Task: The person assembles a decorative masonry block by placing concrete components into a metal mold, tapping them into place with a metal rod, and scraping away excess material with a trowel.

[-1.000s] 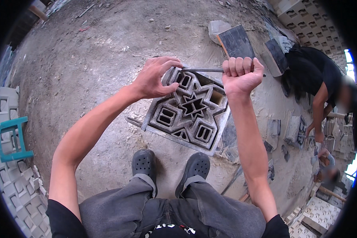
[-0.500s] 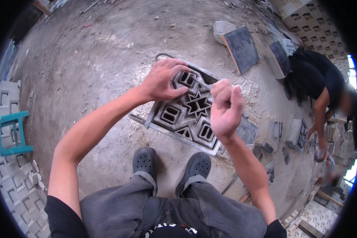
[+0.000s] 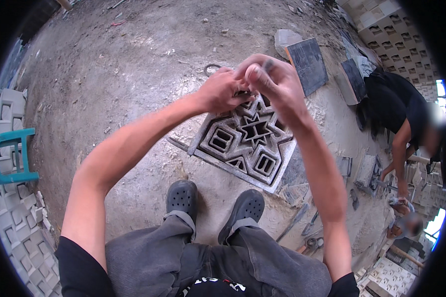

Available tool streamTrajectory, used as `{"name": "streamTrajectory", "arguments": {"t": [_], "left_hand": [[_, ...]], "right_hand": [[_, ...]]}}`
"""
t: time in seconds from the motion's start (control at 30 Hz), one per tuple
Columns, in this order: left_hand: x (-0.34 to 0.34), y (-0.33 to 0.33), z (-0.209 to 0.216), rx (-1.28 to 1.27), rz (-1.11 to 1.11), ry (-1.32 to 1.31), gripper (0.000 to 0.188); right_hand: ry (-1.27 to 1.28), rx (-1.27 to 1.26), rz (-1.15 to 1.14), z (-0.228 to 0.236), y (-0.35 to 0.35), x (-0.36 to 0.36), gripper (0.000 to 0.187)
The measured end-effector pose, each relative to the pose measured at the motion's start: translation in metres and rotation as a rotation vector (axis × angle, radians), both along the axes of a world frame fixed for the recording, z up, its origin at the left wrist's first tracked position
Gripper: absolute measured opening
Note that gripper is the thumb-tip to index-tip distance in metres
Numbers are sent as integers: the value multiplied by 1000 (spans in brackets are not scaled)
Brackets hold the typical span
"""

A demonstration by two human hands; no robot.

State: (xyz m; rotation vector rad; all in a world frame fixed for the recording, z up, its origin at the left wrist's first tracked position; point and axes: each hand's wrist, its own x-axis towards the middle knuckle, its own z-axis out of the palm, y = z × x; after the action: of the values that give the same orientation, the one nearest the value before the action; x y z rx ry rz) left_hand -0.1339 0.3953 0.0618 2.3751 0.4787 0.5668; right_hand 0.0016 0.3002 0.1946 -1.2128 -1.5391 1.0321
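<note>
A square grey metal block mould lies tilted on the ground in front of my feet, with a star-shaped opening in its middle and slotted compartments around it. Over its far part, my left hand rests with bent fingers and its thumb apart from them; the fingertips are partly hidden by my other hand. My right hand is closed around a slim grey tool, whose short end sticks up past the thumb. The tool's other end is hidden, and this hand is slightly blurred. Both hands meet or overlap above the mould's far corner.
Dark flat boards lean at the far right. Beside them a co-worker in black bends over other moulds. Hand tools lie on the ground at right. A teal stool stands at left by stacked pale blocks.
My right hand has moved up and left toward my left hand, turning the tool with it. My left hand has shifted slightly right, its fingers more bent. More tools show at right.
</note>
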Motion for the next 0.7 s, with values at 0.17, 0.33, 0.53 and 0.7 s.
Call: {"name": "streamTrajectory", "arguments": {"t": [0.17,0.33,0.53,0.7], "left_hand": [[3,7,32,-18,-132,228,45],[-10,-7,21,91,-70,111,77],[-7,-16,21,-13,33,115,86],[-3,-15,20,-36,22,104,87]], "right_hand": [[-84,-230,118,-14,30,15,75],[406,-175,-297,-10,33,0,67],[425,-2,-427,-15,30,-3,64],[539,19,-488,-21,29,9,63]]}}
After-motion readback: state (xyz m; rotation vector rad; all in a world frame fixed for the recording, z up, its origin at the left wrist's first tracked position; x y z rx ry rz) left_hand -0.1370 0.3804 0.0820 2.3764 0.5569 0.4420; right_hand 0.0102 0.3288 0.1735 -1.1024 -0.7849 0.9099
